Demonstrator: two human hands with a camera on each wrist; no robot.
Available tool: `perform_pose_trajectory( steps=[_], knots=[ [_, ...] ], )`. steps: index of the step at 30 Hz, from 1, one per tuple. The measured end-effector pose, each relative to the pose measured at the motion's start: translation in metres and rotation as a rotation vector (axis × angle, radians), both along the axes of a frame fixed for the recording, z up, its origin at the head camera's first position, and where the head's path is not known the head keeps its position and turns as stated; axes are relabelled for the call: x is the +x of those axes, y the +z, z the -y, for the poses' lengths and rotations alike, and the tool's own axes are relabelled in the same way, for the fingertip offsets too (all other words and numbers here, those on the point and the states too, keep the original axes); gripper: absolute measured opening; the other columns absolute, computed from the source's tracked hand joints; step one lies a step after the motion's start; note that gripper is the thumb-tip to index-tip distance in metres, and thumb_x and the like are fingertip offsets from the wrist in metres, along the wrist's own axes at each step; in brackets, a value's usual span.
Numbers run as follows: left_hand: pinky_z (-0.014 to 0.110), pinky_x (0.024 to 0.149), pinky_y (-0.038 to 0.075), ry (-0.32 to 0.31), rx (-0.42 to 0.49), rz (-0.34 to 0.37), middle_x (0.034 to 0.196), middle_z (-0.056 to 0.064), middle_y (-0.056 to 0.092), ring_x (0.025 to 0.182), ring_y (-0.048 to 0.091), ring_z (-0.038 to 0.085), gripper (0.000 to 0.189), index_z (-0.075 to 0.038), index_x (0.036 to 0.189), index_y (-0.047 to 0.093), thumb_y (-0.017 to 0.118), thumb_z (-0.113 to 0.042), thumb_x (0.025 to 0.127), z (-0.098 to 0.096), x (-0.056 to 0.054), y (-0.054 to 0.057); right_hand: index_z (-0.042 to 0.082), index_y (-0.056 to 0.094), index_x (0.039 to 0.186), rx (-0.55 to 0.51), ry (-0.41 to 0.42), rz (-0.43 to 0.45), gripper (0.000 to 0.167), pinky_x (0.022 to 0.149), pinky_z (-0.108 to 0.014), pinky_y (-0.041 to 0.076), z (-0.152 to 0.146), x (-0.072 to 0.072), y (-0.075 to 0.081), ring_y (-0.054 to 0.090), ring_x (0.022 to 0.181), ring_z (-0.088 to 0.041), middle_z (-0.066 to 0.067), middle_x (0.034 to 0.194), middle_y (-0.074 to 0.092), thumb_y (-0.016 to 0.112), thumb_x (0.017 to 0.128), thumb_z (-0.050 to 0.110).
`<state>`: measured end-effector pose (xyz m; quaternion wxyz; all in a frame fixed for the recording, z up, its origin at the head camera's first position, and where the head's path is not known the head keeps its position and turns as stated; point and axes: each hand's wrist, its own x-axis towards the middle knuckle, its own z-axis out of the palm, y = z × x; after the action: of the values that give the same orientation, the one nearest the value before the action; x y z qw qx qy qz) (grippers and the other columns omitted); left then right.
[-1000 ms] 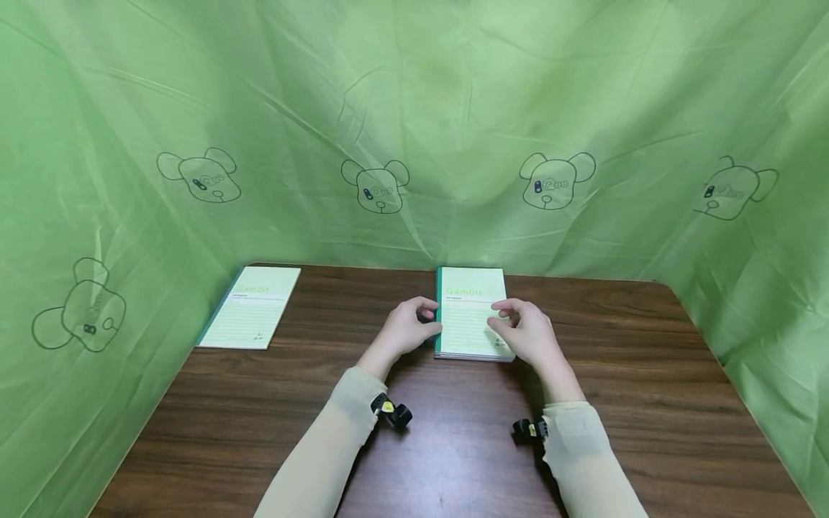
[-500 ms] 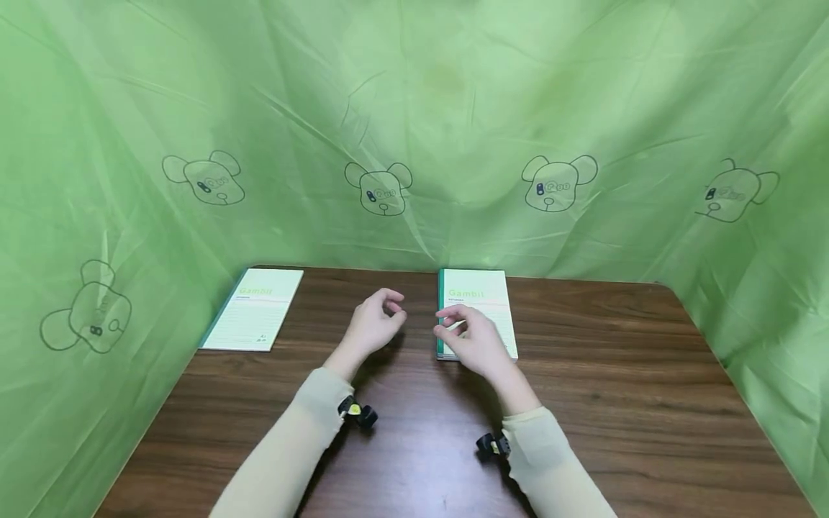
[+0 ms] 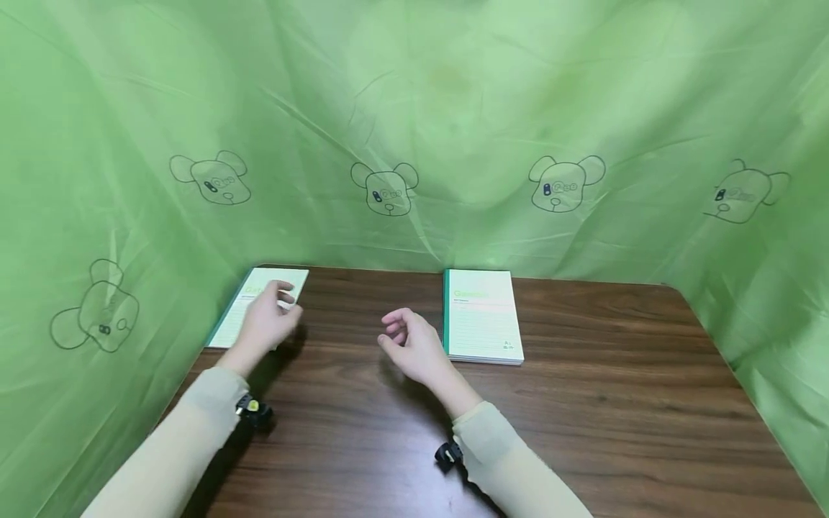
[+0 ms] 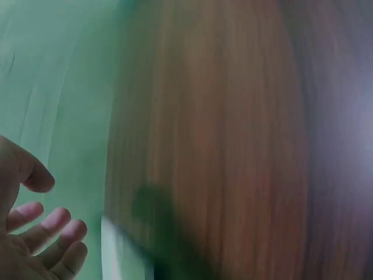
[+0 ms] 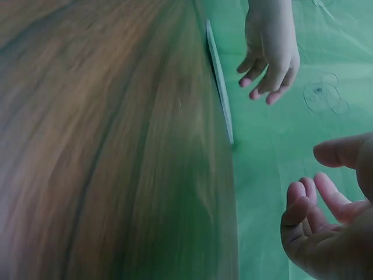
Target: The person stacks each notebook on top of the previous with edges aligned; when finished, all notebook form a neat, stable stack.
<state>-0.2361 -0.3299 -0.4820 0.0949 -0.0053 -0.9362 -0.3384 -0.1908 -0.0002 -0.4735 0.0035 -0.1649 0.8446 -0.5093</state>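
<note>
My left hand hovers over the notebook at the table's left, hiding part of its pale cover. In the left wrist view, that hand's fingers are loosely bent, with nothing between them and the thumb. Left of the notebook stack, which has a teal spine and "Gambit" style cover, my right hand is in the air over the table. Its fingers and thumb curve loosely around nothing. The right wrist view shows the left notebook edge-on beneath the left hand.
A dark wood table lies under both hands. Green cloth printed with bear-head outlines rises along its back and sides. Each wrist carries a small black camera, such as the right camera.
Both hands have swung left: the left from beside the notebook stack to over the left notebook, the right off the stack to the space between. The notebooks have stayed in place.
</note>
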Motion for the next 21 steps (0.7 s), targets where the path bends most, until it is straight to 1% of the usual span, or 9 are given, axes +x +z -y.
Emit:
perform_pose_trajectory(
  steps=[2, 5, 7, 10, 12, 16, 19, 21],
  knots=[
    [0.051, 0.086, 0.057, 0.037, -0.031, -0.006, 0.121, 0.027, 0.072, 0.099, 0.076, 0.041, 0.048, 0.003, 0.141, 0.055, 0.065, -0.014, 0.097, 0.025, 0.001, 0.000, 0.006, 0.070, 0.126, -0.014, 0.007, 0.001, 0.030, 0.085, -0.033, 0.057, 0.008, -0.002, 0.000, 0.069, 0.091, -0.014, -0.003, 0.110, 0.073, 0.076, 0.098, 0.015],
    [0.058, 0.090, 0.054, 0.078, -0.097, 0.002, 0.129, 0.031, 0.068, 0.105, 0.073, 0.046, 0.052, 0.006, 0.143, 0.053, 0.065, -0.018, 0.099, 0.057, 0.004, -0.004, 0.005, 0.069, 0.126, -0.037, 0.016, 0.013, 0.030, 0.086, -0.033, 0.057, 0.018, -0.005, 0.002, 0.069, 0.092, -0.015, -0.004, 0.110, 0.073, 0.075, 0.098, 0.015],
    [0.063, 0.094, 0.051, 0.084, -0.131, 0.022, 0.134, 0.034, 0.064, 0.111, 0.068, 0.050, 0.055, 0.009, 0.144, 0.051, 0.066, -0.020, 0.099, 0.074, 0.005, -0.008, 0.006, 0.069, 0.125, -0.045, 0.014, 0.018, 0.029, 0.086, -0.033, 0.057, 0.023, -0.007, 0.002, 0.068, 0.093, -0.016, -0.005, 0.110, 0.073, 0.075, 0.098, 0.015],
    [0.068, 0.099, 0.046, 0.079, -0.158, 0.058, 0.139, 0.039, 0.057, 0.119, 0.059, 0.055, 0.061, 0.014, 0.145, 0.048, 0.067, -0.022, 0.100, 0.091, 0.006, -0.017, 0.007, 0.069, 0.123, -0.050, 0.000, 0.030, 0.028, 0.087, -0.033, 0.057, 0.029, -0.010, 0.000, 0.069, 0.093, -0.017, -0.006, 0.110, 0.073, 0.075, 0.097, 0.013],
    [0.070, 0.102, 0.044, 0.087, -0.158, 0.073, 0.140, 0.041, 0.054, 0.123, 0.055, 0.059, 0.063, 0.016, 0.146, 0.047, 0.067, -0.022, 0.100, 0.100, 0.007, -0.021, 0.008, 0.069, 0.122, -0.051, -0.013, 0.042, 0.027, 0.087, -0.034, 0.058, 0.031, -0.012, -0.001, 0.069, 0.093, -0.018, -0.006, 0.110, 0.073, 0.074, 0.096, 0.012],
    [0.071, 0.103, 0.043, 0.120, -0.148, 0.091, 0.140, 0.044, 0.053, 0.126, 0.051, 0.063, 0.065, 0.018, 0.147, 0.046, 0.066, -0.022, 0.100, 0.111, 0.008, -0.027, 0.008, 0.069, 0.122, -0.046, -0.024, 0.066, 0.027, 0.089, -0.034, 0.058, 0.033, -0.014, -0.004, 0.070, 0.095, -0.018, -0.006, 0.110, 0.073, 0.074, 0.096, 0.012],
    [0.072, 0.102, 0.043, 0.137, -0.144, 0.119, 0.139, 0.045, 0.053, 0.126, 0.050, 0.064, 0.069, 0.019, 0.148, 0.044, 0.067, -0.024, 0.099, 0.112, 0.008, -0.027, 0.007, 0.069, 0.122, -0.042, -0.027, 0.071, 0.027, 0.089, -0.034, 0.058, 0.031, -0.014, -0.004, 0.070, 0.095, -0.018, -0.005, 0.110, 0.073, 0.074, 0.096, 0.013],
    [0.073, 0.103, 0.042, 0.146, -0.148, 0.148, 0.140, 0.046, 0.052, 0.127, 0.047, 0.066, 0.073, 0.019, 0.149, 0.042, 0.070, -0.026, 0.098, 0.109, 0.006, -0.025, 0.007, 0.070, 0.122, -0.040, -0.034, 0.068, 0.027, 0.090, -0.035, 0.058, 0.029, -0.015, -0.003, 0.070, 0.095, -0.019, -0.006, 0.110, 0.073, 0.074, 0.096, 0.012]
  ],
)
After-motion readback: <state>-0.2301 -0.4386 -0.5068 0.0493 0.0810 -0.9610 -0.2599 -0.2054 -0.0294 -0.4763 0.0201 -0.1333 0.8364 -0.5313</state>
